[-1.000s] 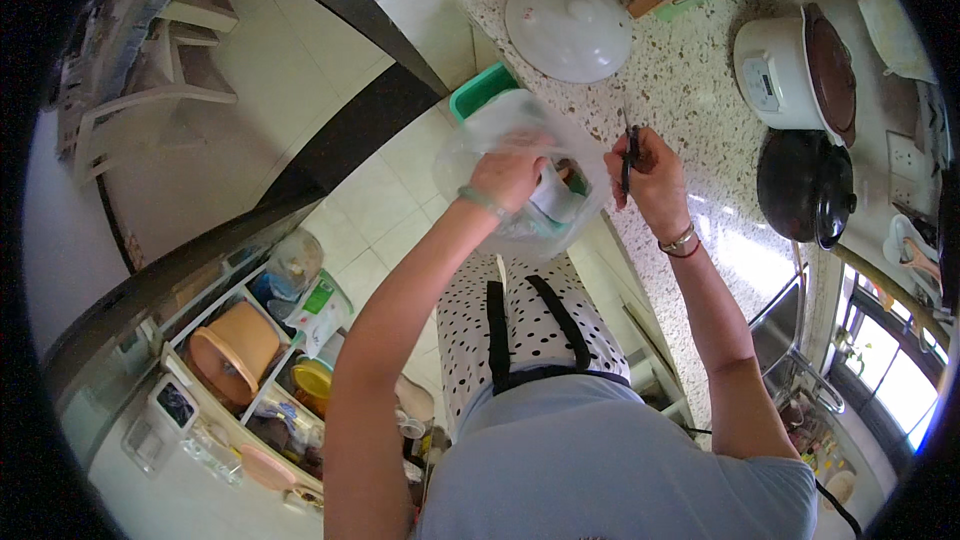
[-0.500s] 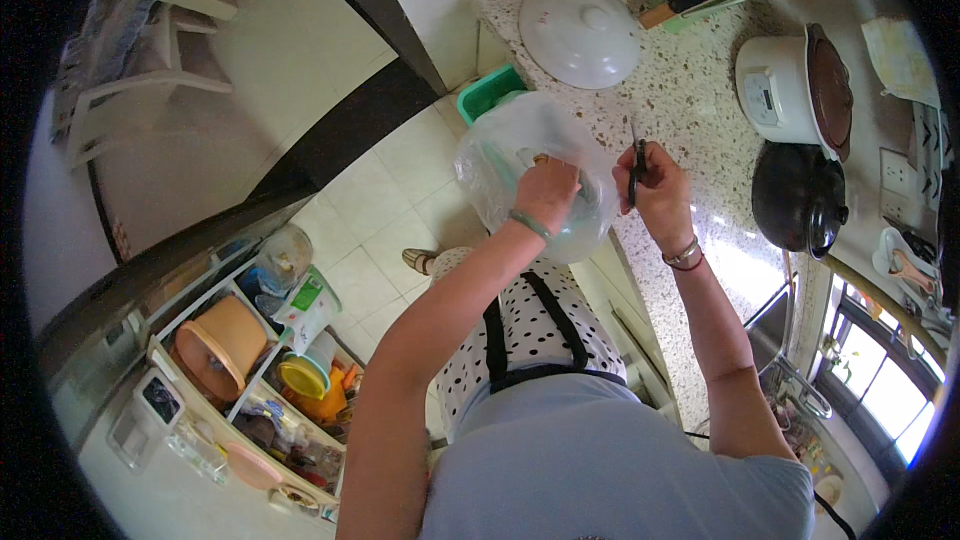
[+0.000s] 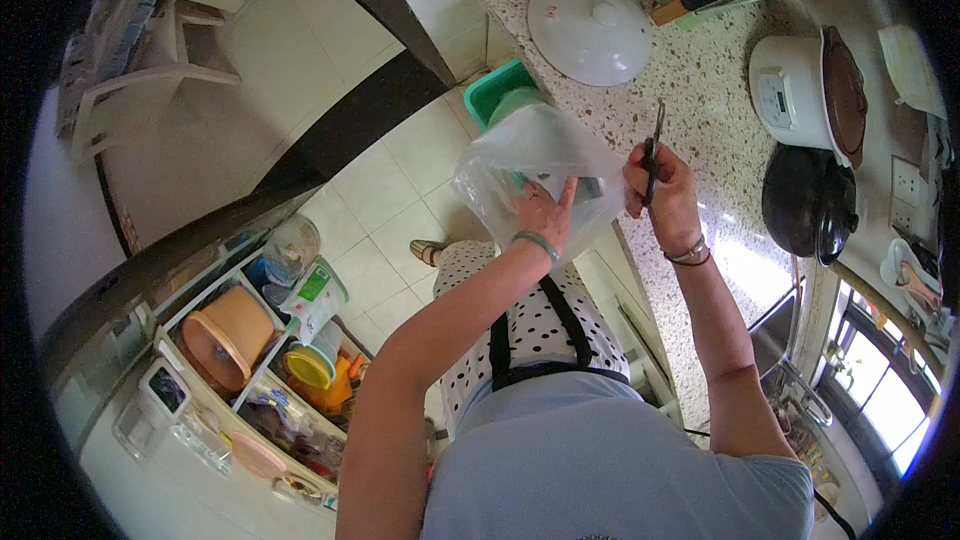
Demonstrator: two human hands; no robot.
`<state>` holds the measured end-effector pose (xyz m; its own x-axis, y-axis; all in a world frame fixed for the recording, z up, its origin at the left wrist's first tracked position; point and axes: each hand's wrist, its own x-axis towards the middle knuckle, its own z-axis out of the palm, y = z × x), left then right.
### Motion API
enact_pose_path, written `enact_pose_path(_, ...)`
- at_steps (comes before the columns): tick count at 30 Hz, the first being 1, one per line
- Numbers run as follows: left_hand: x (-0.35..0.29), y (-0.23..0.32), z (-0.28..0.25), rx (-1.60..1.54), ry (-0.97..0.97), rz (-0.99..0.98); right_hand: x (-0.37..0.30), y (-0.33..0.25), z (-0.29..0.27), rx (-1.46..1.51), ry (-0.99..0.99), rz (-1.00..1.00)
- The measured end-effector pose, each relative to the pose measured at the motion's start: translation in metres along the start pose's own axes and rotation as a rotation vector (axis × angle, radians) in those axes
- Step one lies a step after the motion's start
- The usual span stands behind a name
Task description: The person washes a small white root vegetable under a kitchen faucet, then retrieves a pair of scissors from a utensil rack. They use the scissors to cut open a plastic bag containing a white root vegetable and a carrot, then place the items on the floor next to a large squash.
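Observation:
A clear plastic bag (image 3: 488, 175) hangs in front of me, beside the counter edge. My left hand (image 3: 543, 218), with a green bangle at the wrist, reaches into the bag's mouth with its fingers spread. Part of what lies inside shows as greenish and dark shapes, too unclear to name. Over the counter edge my right hand (image 3: 672, 208) grips a pair of dark-handled scissors (image 3: 651, 155), their blades pointing away from me. The right fingers are close to the bag's rim; whether they touch it I cannot tell.
A green bin (image 3: 490, 92) stands behind the bag by the counter's end. On the speckled counter (image 3: 690, 90) are a white lid (image 3: 588, 28), a white cooker (image 3: 795, 90) and a black pot (image 3: 805, 202). Storage shelves (image 3: 240, 395) stand at left; a sink (image 3: 775, 325) lies at right.
My left hand has gone from curled to spread fingers and come slightly nearer me. The bag's mouth has changed shape. The scissors have tilted a little in my right hand.

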<state>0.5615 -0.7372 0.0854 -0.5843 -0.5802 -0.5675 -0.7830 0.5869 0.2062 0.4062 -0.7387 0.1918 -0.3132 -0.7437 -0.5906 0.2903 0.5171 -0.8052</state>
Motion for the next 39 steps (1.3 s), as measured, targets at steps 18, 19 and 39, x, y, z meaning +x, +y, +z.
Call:
enact_pose_path(18, -0.132, -0.029, -0.072, -1.240, 0.783, 0.097, -0.082, -0.092, 0.052, -0.585, -0.157, -0.386)
enact_pose_path(19, -0.150, -0.034, -0.080, -1.278, 0.667, 0.047, -0.088, -0.094, 0.064, -0.585, -0.250, -0.378)
enact_pose_path(39, -0.368, -0.224, 0.041, -1.985, 1.027, -0.327, -0.207, 0.040, 0.381, -1.065, -0.831, 0.159)
